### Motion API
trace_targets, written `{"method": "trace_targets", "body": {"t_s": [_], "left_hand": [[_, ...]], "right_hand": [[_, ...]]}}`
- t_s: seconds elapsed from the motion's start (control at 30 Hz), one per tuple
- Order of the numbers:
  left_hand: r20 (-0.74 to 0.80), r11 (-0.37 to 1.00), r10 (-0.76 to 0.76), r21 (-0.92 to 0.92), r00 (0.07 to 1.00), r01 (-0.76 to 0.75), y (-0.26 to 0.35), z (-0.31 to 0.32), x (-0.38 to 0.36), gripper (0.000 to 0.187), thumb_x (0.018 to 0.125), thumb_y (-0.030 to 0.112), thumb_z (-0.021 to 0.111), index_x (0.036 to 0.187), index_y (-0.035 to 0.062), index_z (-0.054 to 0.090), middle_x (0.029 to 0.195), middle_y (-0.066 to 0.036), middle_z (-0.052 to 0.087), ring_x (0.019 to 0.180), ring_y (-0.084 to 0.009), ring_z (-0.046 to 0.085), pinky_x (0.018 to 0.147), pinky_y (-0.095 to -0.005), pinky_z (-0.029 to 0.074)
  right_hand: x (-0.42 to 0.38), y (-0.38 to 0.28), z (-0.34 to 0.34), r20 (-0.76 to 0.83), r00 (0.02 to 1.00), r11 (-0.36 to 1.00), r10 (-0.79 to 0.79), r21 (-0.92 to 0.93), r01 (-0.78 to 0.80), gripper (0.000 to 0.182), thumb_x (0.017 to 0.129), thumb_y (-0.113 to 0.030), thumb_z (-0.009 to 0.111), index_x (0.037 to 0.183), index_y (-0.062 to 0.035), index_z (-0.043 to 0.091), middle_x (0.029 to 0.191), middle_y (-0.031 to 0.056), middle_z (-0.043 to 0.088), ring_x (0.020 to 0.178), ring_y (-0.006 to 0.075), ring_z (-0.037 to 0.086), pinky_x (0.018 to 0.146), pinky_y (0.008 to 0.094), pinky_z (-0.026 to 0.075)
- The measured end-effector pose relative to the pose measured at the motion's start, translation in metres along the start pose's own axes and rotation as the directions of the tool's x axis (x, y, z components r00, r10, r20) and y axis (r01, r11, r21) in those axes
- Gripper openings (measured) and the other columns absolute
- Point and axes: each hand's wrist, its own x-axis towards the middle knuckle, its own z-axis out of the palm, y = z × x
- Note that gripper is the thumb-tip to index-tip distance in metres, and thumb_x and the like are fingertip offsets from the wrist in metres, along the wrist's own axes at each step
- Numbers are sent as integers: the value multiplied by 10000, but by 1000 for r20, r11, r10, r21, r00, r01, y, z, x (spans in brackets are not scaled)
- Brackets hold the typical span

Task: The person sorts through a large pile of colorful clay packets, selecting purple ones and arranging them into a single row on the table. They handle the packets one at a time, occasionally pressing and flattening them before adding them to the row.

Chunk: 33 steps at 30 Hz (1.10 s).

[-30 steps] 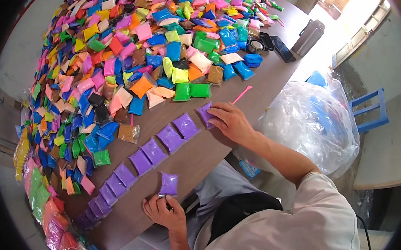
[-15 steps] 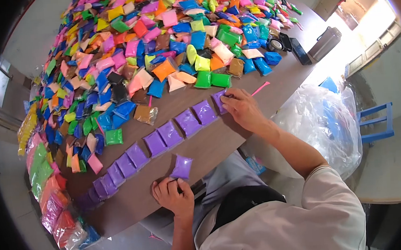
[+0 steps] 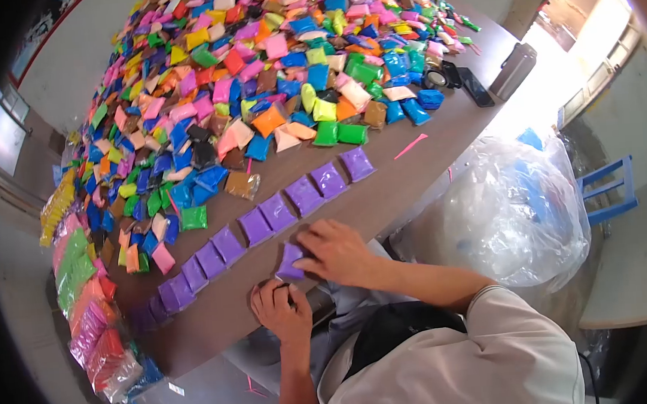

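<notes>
A small purple packet lies near the table's front edge, apart from the row. My right hand has its thumb and fingers closed on the right side of this packet. Just below, my left hand rests at the table edge with its fingers curled; whatever is inside them, if anything, is hidden. A slanting row of similar purple packets runs from the lower left up to a last purple packet at the right end.
A large heap of multicoloured packets covers the back of the table. A pink strip, a phone and a dark flask are to the right. Beside the table stand a big clear plastic bag and a blue stool.
My right hand has let go of the packet at the row's right end and come down left to the separate purple packet. The left hand stays at the table edge.
</notes>
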Motion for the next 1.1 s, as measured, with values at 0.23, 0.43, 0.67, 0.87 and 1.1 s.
{"method": "trace_targets", "body": {"t_s": [0.23, 0.43, 0.67, 0.87, 1.1], "left_hand": [[3, 999, 26, 28, 1000, -26, 0, -1, -2, 92, 827, 86, 615, 790, 29, 553, 992, -130, 604, 979, -376, 564, 910, -516, 448], [18, 1000, 26, 12, 1000, -26, 0, 0, -1, 119, 831, 86, 609, 767, 25, 530, 988, -127, 591, 976, -376, 558, 916, -523, 448], [12, 996, 28, 87, 1000, -29, 0, 5, -1, 165, 844, 96, 601, 724, 35, 505, 988, -126, 581, 979, -391, 548, 916, -541, 443], [10, 994, 21, 112, 1000, -22, -1, 7, -3, 184, 858, 122, 593, 718, 45, 503, 981, -115, 577, 976, -387, 545, 907, -547, 440], [19, 996, 7, 92, 1000, -8, -1, 6, -3, 195, 850, 134, 594, 704, 69, 483, 964, -100, 572, 973, -378, 542, 910, -552, 439]], "right_hand": [[-5, 7, 16, 27, 999, 944, 22, 327, -30, 324, 891, -255, 691, 1111, -31, 612, 1049, 157, 625, 965, 369, 616, 845, 430, 497], [2, 93, -69, -180, 928, 898, 326, 366, -244, 289, 949, -139, 600, 1227, -59, 608, 1040, 170, 663, 839, 266, 660, 746, 337, 527], [36, 180, -106, -85, 914, 900, 398, 227, -371, 247, 916, -119, 621, 1153, -56, 658, 944, 163, 685, 800, 272, 647, 729, 374, 505], [50, 187, -93, -58, 934, 922, 352, 193, -336, 264, 876, -142, 665, 1130, -72, 678, 963, 156, 678, 881, 301, 656, 780, 405, 510], [44, 159, -101, -142, 950, 960, 279, 4, -281, 241, 855, -167, 699, 1081, -84, 699, 1029, 141, 653, 976, 329, 634, 848, 424, 508]]}}
